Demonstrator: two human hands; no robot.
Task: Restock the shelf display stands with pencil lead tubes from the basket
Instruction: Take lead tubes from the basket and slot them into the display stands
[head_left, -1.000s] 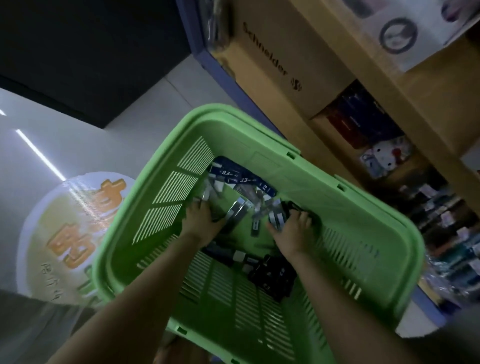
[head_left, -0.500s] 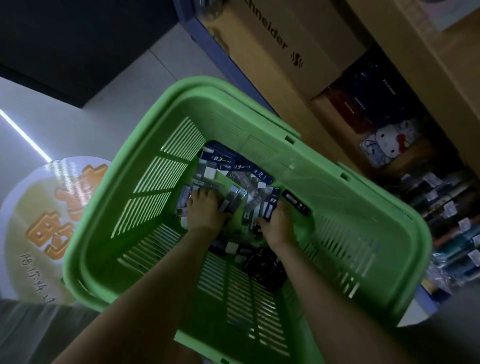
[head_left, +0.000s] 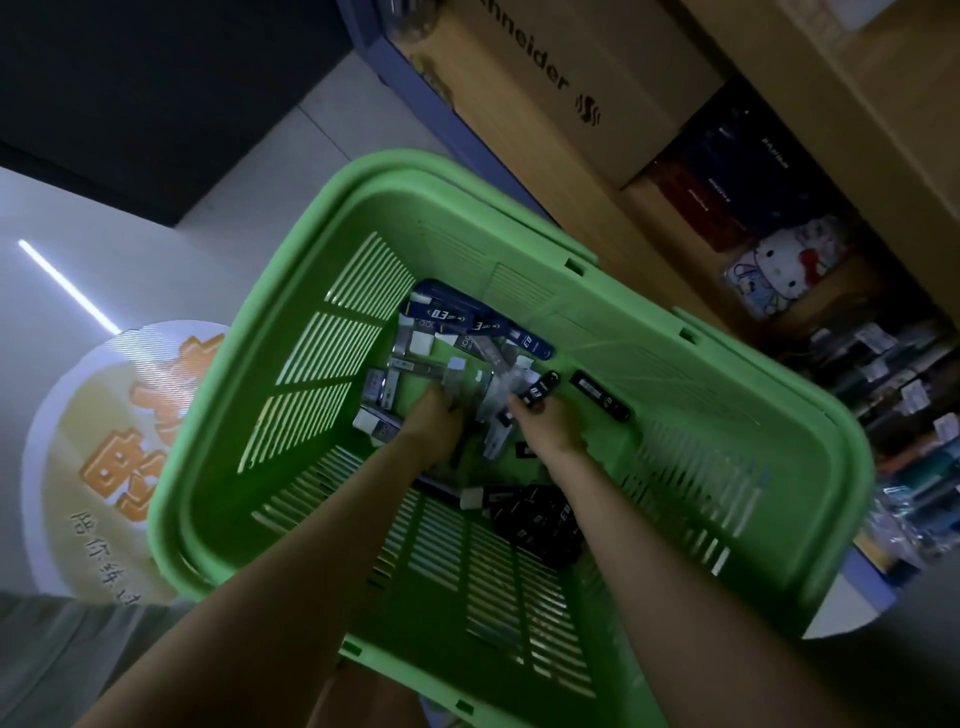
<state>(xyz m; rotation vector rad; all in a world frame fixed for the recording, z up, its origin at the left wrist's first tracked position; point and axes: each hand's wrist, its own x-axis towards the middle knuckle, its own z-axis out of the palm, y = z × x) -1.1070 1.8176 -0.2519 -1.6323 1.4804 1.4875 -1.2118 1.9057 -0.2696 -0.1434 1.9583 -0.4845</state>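
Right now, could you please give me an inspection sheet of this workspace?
Surface: pale floor with a round sticker; what the green basket rests on is hidden.
Job's things: lead tubes piled loose in the basket's far end; black packs nearer.
Clutter: nothing seen.
Hands: left hand fingers down in the pile, grip unclear; right hand pinches a black tube.
Cables: nothing seen.
Surroundings: cardboard box and cat-print item on shelving; dim light.

Head cam, tilted, steep down into basket (head_left: 545, 249), close.
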